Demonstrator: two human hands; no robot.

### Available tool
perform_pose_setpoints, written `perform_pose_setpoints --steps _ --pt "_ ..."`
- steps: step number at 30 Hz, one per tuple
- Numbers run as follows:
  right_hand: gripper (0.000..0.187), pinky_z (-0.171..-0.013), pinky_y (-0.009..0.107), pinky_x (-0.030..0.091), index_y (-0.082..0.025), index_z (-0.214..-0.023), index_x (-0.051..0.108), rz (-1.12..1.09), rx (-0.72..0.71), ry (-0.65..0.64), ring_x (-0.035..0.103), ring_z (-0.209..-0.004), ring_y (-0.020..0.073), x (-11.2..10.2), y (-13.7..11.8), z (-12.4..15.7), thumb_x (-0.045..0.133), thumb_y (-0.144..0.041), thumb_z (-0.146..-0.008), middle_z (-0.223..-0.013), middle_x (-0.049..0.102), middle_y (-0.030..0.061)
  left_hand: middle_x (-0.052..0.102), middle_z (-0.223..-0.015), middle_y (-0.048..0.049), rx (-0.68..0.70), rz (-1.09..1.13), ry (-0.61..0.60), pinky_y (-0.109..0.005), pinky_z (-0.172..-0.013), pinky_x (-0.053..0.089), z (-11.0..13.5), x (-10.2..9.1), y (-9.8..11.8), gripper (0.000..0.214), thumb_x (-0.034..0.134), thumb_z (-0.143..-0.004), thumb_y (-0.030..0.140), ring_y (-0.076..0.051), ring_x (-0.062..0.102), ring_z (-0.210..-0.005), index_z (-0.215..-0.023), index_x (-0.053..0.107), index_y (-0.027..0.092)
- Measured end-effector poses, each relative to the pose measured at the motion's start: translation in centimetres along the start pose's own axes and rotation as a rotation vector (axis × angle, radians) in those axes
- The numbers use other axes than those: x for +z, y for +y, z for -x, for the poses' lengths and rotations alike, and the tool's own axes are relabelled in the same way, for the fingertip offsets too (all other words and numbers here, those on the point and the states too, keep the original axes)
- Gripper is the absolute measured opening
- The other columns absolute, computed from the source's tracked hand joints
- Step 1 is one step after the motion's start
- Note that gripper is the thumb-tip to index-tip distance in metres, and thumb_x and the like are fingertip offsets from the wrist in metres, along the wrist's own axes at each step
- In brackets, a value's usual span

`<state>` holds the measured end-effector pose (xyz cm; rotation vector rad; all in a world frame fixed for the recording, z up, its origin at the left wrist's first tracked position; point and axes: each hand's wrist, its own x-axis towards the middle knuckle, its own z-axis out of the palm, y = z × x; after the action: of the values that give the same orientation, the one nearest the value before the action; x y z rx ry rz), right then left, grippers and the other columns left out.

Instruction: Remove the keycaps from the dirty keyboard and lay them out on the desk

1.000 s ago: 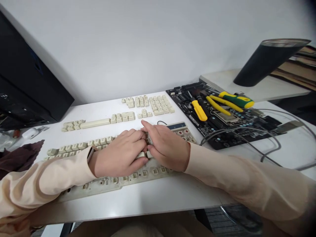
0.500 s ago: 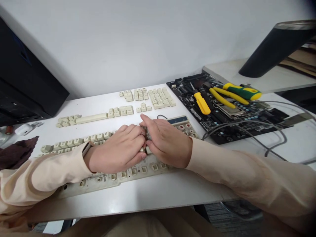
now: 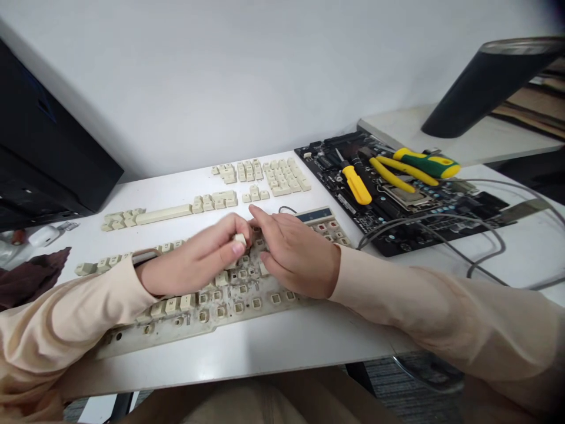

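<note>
Pinched between the thumb and fingers of my left hand (image 3: 198, 254) is a small cream keycap (image 3: 239, 238), raised just above the keyboard. The old beige keyboard (image 3: 260, 303) lies along the front of the table, its lower right part bared to square key stems. Several keycaps (image 3: 188, 302) still sit on its left part, partly covered by my left arm. Over the right half rests my right hand (image 3: 302, 253), thumb and forefinger apart with nothing visible between them; its other fingers are partly hidden.
Loose keycaps (image 3: 286, 176) are laid out in groups behind the keyboard, with a long space bar (image 3: 163, 214). To the right, a black motherboard (image 3: 388, 235) carries a yellow screwdriver (image 3: 356, 185) and pliers (image 3: 397, 171). A grey cable (image 3: 441, 218) loops over it. A dark cloth (image 3: 35, 277) lies left.
My left hand has lifted and turned away from the right hand, and a keycap now shows in its fingers. More bare key stems are visible. The right hand has stayed nearly in place.
</note>
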<state>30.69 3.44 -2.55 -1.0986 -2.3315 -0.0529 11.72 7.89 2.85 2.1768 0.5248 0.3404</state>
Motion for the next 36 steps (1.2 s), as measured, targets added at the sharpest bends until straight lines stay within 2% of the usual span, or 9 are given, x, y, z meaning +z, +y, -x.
perform_pose_setpoints --steps 3,5,7,10,13,18,20,26,36 --pt "0.056 -0.081 0.046 0.045 0.01 -0.13 0.026 0.01 0.009 0.004 0.054 -0.091 0.0278 -0.2 -0.2 0.0 0.036 -0.015 -0.08 -0.102 0.059 0.0231 0.052 -0.087 -0.0015 -0.104 0.391 0.201 -0.029 -0.07 0.045 0.0 -1.0 0.4 0.027 0.048 -0.088 0.044 -0.014 0.054 -0.077 -0.098 0.051 0.019" --pt "0.054 -0.081 0.046 0.046 0.011 -0.128 0.027 0.004 0.013 0.012 0.053 -0.092 0.0282 -0.2 -0.4 -0.1 0.035 -0.014 -0.08 -0.102 0.059 0.024 0.054 -0.086 -0.0001 -0.196 0.59 0.285 -0.025 -0.061 0.047 0.0 -2.0 0.7 0.031 0.059 -0.081 0.045 -0.01 0.056 -0.066 -0.099 0.056 0.02" --pt "0.054 -0.082 0.047 0.046 0.009 -0.128 0.028 -0.013 0.032 0.002 0.053 -0.094 0.0285 -0.3 -0.5 -0.1 0.035 -0.013 -0.08 -0.102 0.059 0.0231 0.057 -0.088 -0.0002 -0.316 0.698 0.346 -0.022 -0.055 0.047 -0.1 -3.3 0.9 0.032 0.067 -0.075 0.043 -0.008 0.056 -0.062 -0.098 0.06 0.02" --pt "0.056 -0.085 0.049 0.046 0.003 -0.132 0.026 -0.033 0.066 -0.021 0.052 -0.1 0.0279 -0.3 -0.6 -0.1 0.034 -0.012 -0.079 -0.106 0.058 0.0201 0.062 -0.092 -0.002 -0.513 0.718 0.343 -0.02 -0.062 0.051 -0.2 -5.5 0.6 0.03 0.074 -0.069 0.03 -0.01 0.062 -0.071 -0.095 0.064 0.018" --pt "0.057 -0.091 0.05 0.045 0.001 -0.134 0.024 -0.035 0.067 -0.041 0.051 -0.107 0.0279 -0.4 -0.7 0.0 0.033 -0.011 -0.079 -0.112 0.056 0.0197 0.065 -0.093 -0.0032 -0.571 0.522 0.286 -0.025 -0.077 0.052 -0.7 -7.6 -0.3 0.031 0.072 -0.069 0.026 -0.015 0.065 -0.084 -0.097 0.063 0.018" --pt "0.056 -0.094 0.051 0.045 0.0 -0.134 0.024 0.01 0.069 -0.053 0.051 -0.112 0.0287 -0.7 -1.0 0.0 0.033 -0.01 -0.079 -0.118 0.055 0.0209 0.067 -0.1 -0.0066 -0.402 -0.416 0.281 -0.032 -0.078 0.05 -3.0 -9.9 -2.9 0.033 0.055 -0.077 0.035 -0.02 0.064 -0.087 -0.104 0.059 0.017" --pt "0.054 -0.093 0.051 0.046 -0.001 -0.133 0.026 0.027 0.06 -0.053 0.051 -0.113 0.0288 -0.9 -1.1 0.0 0.033 -0.01 -0.08 -0.119 0.055 0.021 0.069 -0.099 -0.0066 -0.354 -0.607 0.223 -0.03 -0.078 0.048 -4.2 -10.3 -4.1 0.03 0.051 -0.077 0.033 -0.019 0.064 -0.086 -0.099 0.063 0.016" --pt "0.052 -0.091 0.051 0.047 0.0 -0.131 0.028 0.024 0.046 -0.062 0.052 -0.111 0.0285 -1.1 -1.0 -0.1 0.034 -0.011 -0.081 -0.117 0.056 0.021 0.071 -0.088 -0.0039 -0.355 -0.656 0.103 -0.026 -0.071 0.045 -6.1 -10.3 -6.3 0.024 0.053 -0.072 0.027 -0.018 0.063 -0.077 -0.088 0.068 0.017" --pt "0.049 -0.091 0.05 0.047 0.002 -0.128 0.032 0.022 0.046 -0.06 0.051 -0.111 0.0286 -1.3 -1.0 -0.2 0.035 -0.011 -0.08 -0.117 0.057 0.0205 0.071 -0.09 -0.0016 -0.334 -0.636 0.02 -0.022 -0.068 0.044 -6.4 -10.3 -7.2 0.024 0.051 -0.075 0.024 -0.014 0.063 -0.073 -0.09 0.069 0.018"
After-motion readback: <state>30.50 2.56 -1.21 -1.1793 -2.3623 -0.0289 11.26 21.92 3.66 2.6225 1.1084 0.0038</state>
